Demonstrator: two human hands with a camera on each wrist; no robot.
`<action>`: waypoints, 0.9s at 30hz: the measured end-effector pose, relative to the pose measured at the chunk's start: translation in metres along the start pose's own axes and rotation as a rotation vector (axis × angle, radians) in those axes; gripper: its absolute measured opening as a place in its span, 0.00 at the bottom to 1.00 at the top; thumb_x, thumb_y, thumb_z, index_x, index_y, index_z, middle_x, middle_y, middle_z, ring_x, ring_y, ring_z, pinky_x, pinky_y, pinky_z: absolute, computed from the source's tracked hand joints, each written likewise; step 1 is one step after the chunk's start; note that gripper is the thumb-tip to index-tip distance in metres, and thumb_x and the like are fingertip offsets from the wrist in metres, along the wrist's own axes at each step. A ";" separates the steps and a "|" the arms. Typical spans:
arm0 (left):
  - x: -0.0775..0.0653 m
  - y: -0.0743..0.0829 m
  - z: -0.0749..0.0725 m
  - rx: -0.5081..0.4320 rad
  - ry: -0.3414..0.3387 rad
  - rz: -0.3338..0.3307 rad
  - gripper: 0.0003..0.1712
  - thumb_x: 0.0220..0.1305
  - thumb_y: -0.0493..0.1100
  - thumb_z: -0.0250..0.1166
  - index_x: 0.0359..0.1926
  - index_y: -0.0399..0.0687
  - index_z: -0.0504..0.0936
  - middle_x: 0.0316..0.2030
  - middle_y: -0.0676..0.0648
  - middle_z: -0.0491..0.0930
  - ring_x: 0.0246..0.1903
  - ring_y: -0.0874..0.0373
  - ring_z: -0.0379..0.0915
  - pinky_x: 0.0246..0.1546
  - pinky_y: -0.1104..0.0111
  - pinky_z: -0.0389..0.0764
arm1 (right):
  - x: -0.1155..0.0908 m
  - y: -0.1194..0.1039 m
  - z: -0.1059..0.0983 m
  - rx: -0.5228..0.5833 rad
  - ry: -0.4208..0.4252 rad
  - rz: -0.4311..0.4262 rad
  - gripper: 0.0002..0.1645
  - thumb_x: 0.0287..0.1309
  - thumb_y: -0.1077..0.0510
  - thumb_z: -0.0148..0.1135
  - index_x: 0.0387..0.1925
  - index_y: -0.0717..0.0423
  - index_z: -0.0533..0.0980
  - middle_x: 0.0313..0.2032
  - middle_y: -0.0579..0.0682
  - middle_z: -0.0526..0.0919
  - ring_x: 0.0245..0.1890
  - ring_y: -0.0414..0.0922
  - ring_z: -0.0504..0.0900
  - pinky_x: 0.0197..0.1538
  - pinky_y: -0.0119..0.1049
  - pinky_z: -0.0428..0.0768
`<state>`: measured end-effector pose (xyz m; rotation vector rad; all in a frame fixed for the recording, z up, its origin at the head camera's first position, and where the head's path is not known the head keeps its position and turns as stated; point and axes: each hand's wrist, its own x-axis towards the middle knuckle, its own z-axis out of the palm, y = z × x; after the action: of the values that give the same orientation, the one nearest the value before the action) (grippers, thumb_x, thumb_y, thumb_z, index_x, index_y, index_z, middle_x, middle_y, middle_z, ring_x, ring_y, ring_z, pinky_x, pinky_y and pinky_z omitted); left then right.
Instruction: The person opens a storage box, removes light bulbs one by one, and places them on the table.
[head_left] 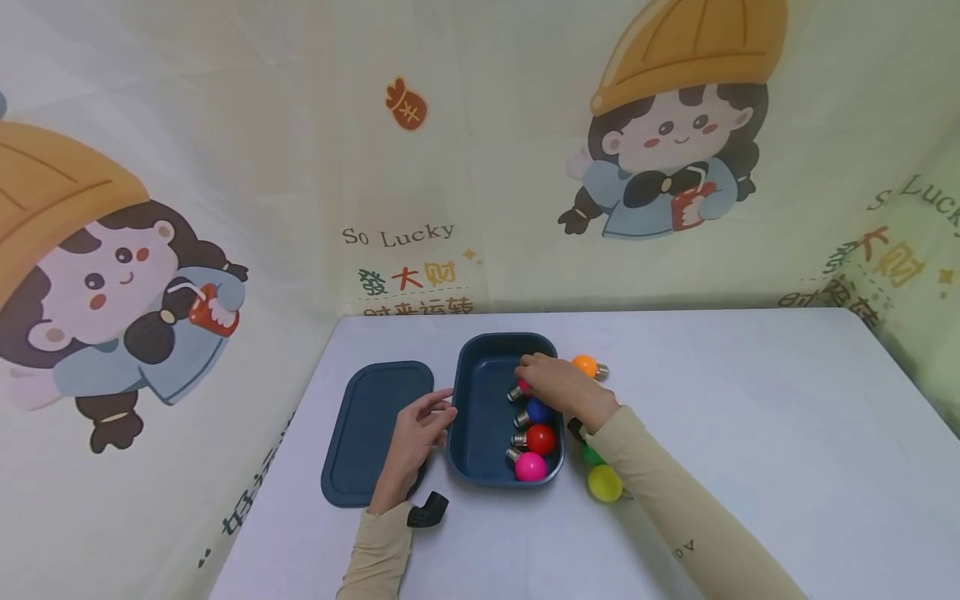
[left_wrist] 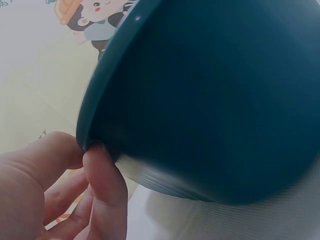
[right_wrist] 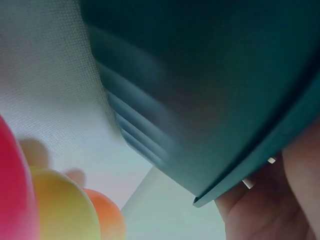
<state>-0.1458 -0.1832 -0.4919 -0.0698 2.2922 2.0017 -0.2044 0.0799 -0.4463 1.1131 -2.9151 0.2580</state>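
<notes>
A patterned cloth (head_left: 525, 150) is hanging behind a white table (head_left: 750, 400), its cartoon figures wearing orange caps. A dark blue box (head_left: 474, 442) is standing upright on the table, and a matching flat lid (head_left: 367, 417) is lying to its left. The person's right hand (head_left: 558, 385) is reaching over the box's right rim with its fingers bending down inside; whether they are gripping anything, one cannot tell. The left hand (head_left: 420, 427) is pinching the box's left rim narrowly between thumb and finger.

Inside the box, along its right side, a bright pink bulb (head_left: 531, 467), a red bulb (head_left: 541, 439) and a blue bulb (head_left: 539, 410) are lying in a row, metal bases pointing left. Another pink bulb (head_left: 523, 387) is showing partly beneath the right hand. Outside, to the right of the box, a yellow bulb (head_left: 604, 483), an orange bulb (head_left: 584, 366) and a partly hidden green bulb (head_left: 592, 456) are resting on the table.
</notes>
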 end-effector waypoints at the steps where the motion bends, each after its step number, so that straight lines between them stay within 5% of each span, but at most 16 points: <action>1: 0.000 0.000 0.000 0.002 -0.001 0.002 0.25 0.65 0.42 0.68 0.62 0.41 0.77 0.43 0.42 0.79 0.26 0.61 0.74 0.24 0.71 0.78 | 0.000 0.000 0.000 -0.002 0.001 -0.002 0.10 0.63 0.60 0.66 0.45 0.57 0.83 0.40 0.52 0.81 0.40 0.47 0.77 0.44 0.37 0.83; 27: 0.001 -0.001 -0.001 -0.004 0.001 0.007 0.23 0.65 0.43 0.68 0.60 0.45 0.79 0.44 0.41 0.79 0.27 0.61 0.74 0.24 0.73 0.77 | -0.030 -0.004 -0.027 0.113 0.133 -0.026 0.21 0.57 0.63 0.70 0.53 0.60 0.80 0.53 0.54 0.79 0.55 0.49 0.76 0.52 0.37 0.82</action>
<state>-0.1467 -0.1847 -0.4926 -0.0622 2.2924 2.0099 -0.1807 0.1012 -0.4207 1.1002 -2.7979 0.4827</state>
